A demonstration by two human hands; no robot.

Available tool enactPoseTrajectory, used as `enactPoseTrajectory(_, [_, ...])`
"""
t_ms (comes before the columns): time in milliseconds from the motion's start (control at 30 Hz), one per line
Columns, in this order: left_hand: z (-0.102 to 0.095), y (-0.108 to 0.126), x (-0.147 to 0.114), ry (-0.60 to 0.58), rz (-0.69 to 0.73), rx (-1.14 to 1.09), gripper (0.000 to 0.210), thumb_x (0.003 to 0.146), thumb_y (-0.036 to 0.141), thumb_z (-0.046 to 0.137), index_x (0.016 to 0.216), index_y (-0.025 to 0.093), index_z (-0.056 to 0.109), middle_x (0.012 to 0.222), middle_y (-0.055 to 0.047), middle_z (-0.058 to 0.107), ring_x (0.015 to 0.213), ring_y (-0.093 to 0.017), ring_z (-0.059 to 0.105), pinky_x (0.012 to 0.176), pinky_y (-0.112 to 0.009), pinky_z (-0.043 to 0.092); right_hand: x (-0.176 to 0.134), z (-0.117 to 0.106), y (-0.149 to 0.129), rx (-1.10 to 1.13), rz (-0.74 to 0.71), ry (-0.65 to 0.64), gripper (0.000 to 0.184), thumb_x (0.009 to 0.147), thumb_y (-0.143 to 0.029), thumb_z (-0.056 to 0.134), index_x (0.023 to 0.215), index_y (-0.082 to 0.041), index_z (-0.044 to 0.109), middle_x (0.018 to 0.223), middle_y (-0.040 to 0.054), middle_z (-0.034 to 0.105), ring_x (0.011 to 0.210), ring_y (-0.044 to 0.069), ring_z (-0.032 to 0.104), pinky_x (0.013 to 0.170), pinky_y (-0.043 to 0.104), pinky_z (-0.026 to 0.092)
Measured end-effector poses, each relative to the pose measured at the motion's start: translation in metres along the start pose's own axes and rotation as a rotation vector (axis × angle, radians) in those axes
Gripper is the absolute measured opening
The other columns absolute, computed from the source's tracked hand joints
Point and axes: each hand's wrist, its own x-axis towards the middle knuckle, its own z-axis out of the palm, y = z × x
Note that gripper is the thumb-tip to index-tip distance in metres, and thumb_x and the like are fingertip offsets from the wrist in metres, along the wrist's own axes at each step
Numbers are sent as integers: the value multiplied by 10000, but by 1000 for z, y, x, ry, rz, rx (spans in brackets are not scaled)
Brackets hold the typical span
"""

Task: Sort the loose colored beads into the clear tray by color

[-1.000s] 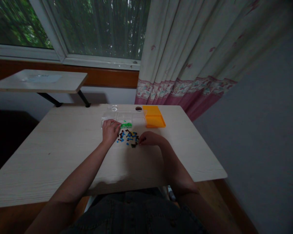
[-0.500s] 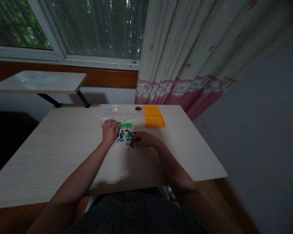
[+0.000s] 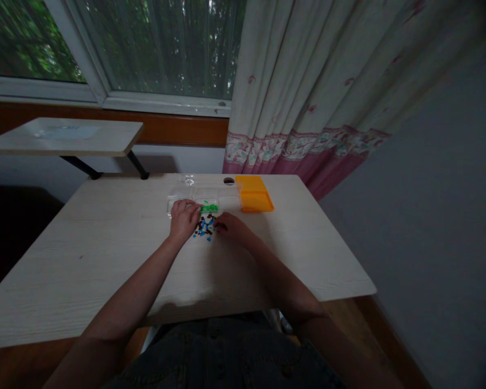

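A loose pile of tiny blue, dark red and black pieces (image 3: 204,227) lies on the table between my hands. Just behind it, small bright green pieces (image 3: 209,207) sit in the front of a clear plastic box (image 3: 229,202) with compartments. My left hand (image 3: 184,220) rests at the box's front left, fingers stretched out over its edge and the thumb side near the green pieces. At the pile's right edge, my right hand (image 3: 233,229) is low with fingers curled inward. Whatever its fingertips pinch is hidden or too small to make out.
An orange plastic tray or open case (image 3: 256,194) lies right of the clear box. A round cable hole (image 3: 229,181) is near the table's back edge. On the left, a raised shelf (image 3: 85,135) on black legs carries a clear plastic item. A curtain (image 3: 299,108) hangs behind.
My right hand has moved left and slightly away from me, over the right part of the pile. The spread of pieces now looks narrower. My left hand has stayed nearly in place.
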Motion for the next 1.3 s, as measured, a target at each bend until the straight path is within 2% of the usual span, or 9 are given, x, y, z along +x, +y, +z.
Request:
enactPoseTrajectory(233, [-1,1,0,-8,40,-33,271,943,334,494,1070,243,715,1085,-79,605,1079,-262,481,990,-435,389,-1,-5,0,-39,11,1,187,887,-148,566,994,-157,719,988,70,635,931,149,561,852,234,409])
enactPoseTrajectory(400, [-2,1,-1,-8,67,-39,268,947,337,496,1060,230,714,1081,-76,609,1081,-249,481,994,-419,388,-2,-13,8,-85,68,59,223,911,-157,534,1053,-159,705,997,68,638,930,140,573,850,225,409])
enactPoseTrajectory(567, [-3,2,-1,-8,91,-57,266,950,343,492,1028,223,717,1059,-79,615,1068,-244,498,993,-424,395,-4,-20,14,-197,134,-36,167,883,-250,596,993,-191,708,949,41,647,849,143,581,740,220,396])
enactPoseTrajectory(933, [-3,2,-1,-17,95,-68,251,945,330,498,1018,222,712,1070,-75,612,1071,-245,487,989,-422,396,-4,-10,5,-305,98,-16,205,905,-315,564,1037,-226,693,1032,50,632,968,169,578,799,240,407])
enactPoseTrajectory(1133, [-2,1,-1,-19,103,-69,251,943,325,497,1013,219,713,1072,-85,609,1065,-256,490,973,-439,406,-5,-10,5,-278,93,-19,196,908,-292,554,1011,-232,709,1043,51,634,991,166,569,816,239,406])
enactPoseTrajectory(1300, [-4,4,-2,-64,192,-120,228,936,317,514,1029,237,706,1073,-77,606,1062,-239,501,953,-432,420,0,-9,13,-91,150,68,181,871,-279,606,969,-202,738,945,44,660,874,147,581,752,234,405])
